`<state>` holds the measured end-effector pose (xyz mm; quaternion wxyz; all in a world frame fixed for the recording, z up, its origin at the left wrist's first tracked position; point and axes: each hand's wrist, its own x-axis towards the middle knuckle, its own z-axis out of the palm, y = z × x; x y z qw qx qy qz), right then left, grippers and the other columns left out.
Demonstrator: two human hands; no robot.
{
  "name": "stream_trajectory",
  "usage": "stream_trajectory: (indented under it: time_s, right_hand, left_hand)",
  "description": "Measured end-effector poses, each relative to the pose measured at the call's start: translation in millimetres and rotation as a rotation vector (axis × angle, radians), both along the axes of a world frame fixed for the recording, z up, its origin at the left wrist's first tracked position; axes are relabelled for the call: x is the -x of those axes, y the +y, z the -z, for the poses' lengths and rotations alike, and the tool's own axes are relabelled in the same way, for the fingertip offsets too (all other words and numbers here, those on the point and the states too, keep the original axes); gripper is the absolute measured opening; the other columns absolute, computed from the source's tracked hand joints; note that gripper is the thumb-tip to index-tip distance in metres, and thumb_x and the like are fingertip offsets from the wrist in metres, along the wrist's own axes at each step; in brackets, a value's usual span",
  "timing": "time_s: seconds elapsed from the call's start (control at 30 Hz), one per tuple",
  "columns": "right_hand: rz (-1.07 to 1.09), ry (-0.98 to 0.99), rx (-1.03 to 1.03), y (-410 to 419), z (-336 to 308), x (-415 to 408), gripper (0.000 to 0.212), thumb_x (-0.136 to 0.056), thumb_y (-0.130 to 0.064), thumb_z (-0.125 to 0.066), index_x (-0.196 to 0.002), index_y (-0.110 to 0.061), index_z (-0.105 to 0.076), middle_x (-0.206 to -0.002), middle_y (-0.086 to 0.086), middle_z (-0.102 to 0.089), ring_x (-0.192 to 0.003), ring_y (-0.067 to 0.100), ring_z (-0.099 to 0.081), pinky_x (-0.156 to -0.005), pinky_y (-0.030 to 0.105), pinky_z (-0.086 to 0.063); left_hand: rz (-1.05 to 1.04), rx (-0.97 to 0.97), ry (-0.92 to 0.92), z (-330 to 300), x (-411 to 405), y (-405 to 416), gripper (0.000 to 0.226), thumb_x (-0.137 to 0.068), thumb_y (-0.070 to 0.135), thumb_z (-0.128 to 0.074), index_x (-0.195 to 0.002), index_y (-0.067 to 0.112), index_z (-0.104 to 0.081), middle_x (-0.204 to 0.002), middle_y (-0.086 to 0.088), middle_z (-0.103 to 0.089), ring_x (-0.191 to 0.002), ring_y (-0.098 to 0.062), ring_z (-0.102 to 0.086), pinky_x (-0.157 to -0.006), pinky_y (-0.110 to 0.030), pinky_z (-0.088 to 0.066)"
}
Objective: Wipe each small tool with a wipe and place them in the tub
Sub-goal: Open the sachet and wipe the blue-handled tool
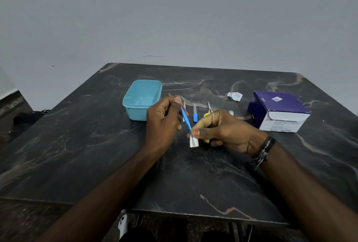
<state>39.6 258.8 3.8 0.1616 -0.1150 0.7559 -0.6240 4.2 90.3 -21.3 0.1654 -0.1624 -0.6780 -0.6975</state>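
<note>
From the head camera I saw my left hand [164, 119] pinching the upper end of a thin blue tool [186, 118] above the dark marble table [77, 154]; my right hand [222, 131] was clamped on a white wipe [193, 141] folded around the tool's lower end; the empty blue tub [142, 99] sat just left of both hands; other small tools [195, 113] lay behind them, the purple wipe box [279, 111] farther right.
</note>
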Motion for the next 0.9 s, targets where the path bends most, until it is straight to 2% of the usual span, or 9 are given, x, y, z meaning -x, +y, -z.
stream_trajectory:
  time_s: [0.07,0.13,0.2,0.33,0.57,0.7,0.77,0.9]
  right_hand:
    - [0.029,-0.003,-0.001,0,0,0,0.008,-0.081,-0.01,-0.071,-0.08,-0.003,-0.074,-0.059,0.007,-0.062,-0.048,0.006,-0.048,-0.038,0.014,-0.031]
    - [0.054,-0.008,-0.006,-2,0,1,0.01,-0.086,-0.008,-0.068,-0.08,-0.001,-0.072,-0.064,0.011,-0.066,-0.046,0.005,-0.054,-0.038,0.014,-0.032]
    - [0.062,-0.012,-0.005,-3,-1,0,0.013,-0.089,-0.011,-0.066,-0.079,-0.003,-0.071,-0.069,0.013,-0.069,-0.049,0.006,-0.059,-0.039,0.014,-0.034]
    - [0.073,-0.007,-0.015,-3,-6,-2,0.018,-0.09,-0.014,-0.064,-0.079,-0.002,-0.07,-0.074,0.008,-0.073,-0.056,0.008,-0.063,-0.043,0.015,-0.035]
    - [0.159,0.014,0.022,-3,-4,-2,0.01,-0.084,-0.013,-0.07,-0.088,-0.004,-0.07,-0.084,0.019,-0.075,-0.061,0.016,-0.069,-0.045,0.018,-0.04]
    - [0.124,-0.058,0.102,-2,-3,0,0.022,-0.076,-0.016,-0.074,-0.093,-0.003,-0.07,-0.079,0.014,-0.074,-0.062,0.015,-0.069,-0.047,0.018,-0.047]
    - [0.082,-0.112,0.166,1,-5,1,0.031,-0.072,-0.013,-0.074,-0.1,0.0,-0.068,-0.077,0.01,-0.073,-0.061,0.013,-0.068,-0.05,0.018,-0.051]
    - [-0.011,-0.198,0.251,10,-8,2,0.035,-0.072,0.001,-0.07,-0.108,0.0,-0.067,-0.088,0.017,-0.073,-0.07,0.016,-0.071,-0.054,0.02,-0.056]
  left_hand:
    - [-0.008,-0.02,0.003,-1,0,0,0.028,-0.1,0.021,-0.051,-0.076,0.011,-0.063,-0.063,-0.02,-0.062,-0.042,-0.017,-0.047,-0.042,-0.024,-0.039]
    - [-0.027,-0.056,-0.008,-2,0,0,0.029,-0.099,0.019,-0.052,-0.072,0.017,-0.062,-0.052,-0.008,-0.055,-0.041,-0.013,-0.044,-0.04,-0.022,-0.035]
    - [-0.043,-0.08,-0.019,-2,0,0,0.029,-0.099,0.018,-0.052,-0.072,0.018,-0.062,-0.049,0.003,-0.051,-0.04,-0.011,-0.042,-0.041,-0.022,-0.034]
    - [-0.065,-0.092,-0.055,-2,1,0,0.029,-0.101,0.018,-0.049,-0.075,0.013,-0.062,-0.057,-0.004,-0.056,-0.041,-0.01,-0.044,-0.04,-0.02,-0.035]
    - [-0.025,-0.052,-0.084,-2,-1,1,0.029,-0.101,0.018,-0.048,-0.076,0.016,-0.062,-0.056,-0.003,-0.057,-0.04,-0.008,-0.044,-0.039,-0.017,-0.035]
    - [-0.031,-0.053,-0.106,-3,-2,0,0.029,-0.101,0.017,-0.048,-0.077,0.014,-0.063,-0.055,-0.002,-0.056,-0.04,-0.008,-0.044,-0.039,-0.017,-0.036]
    - [-0.045,-0.068,-0.127,-4,-1,0,0.029,-0.101,0.016,-0.047,-0.078,0.01,-0.062,-0.055,-0.002,-0.055,-0.04,-0.007,-0.044,-0.038,-0.017,-0.035]
    - [-0.046,-0.094,-0.168,-6,-1,0,0.029,-0.101,0.017,-0.046,-0.079,0.006,-0.061,-0.054,0.001,-0.055,-0.04,-0.007,-0.044,-0.037,-0.016,-0.035]
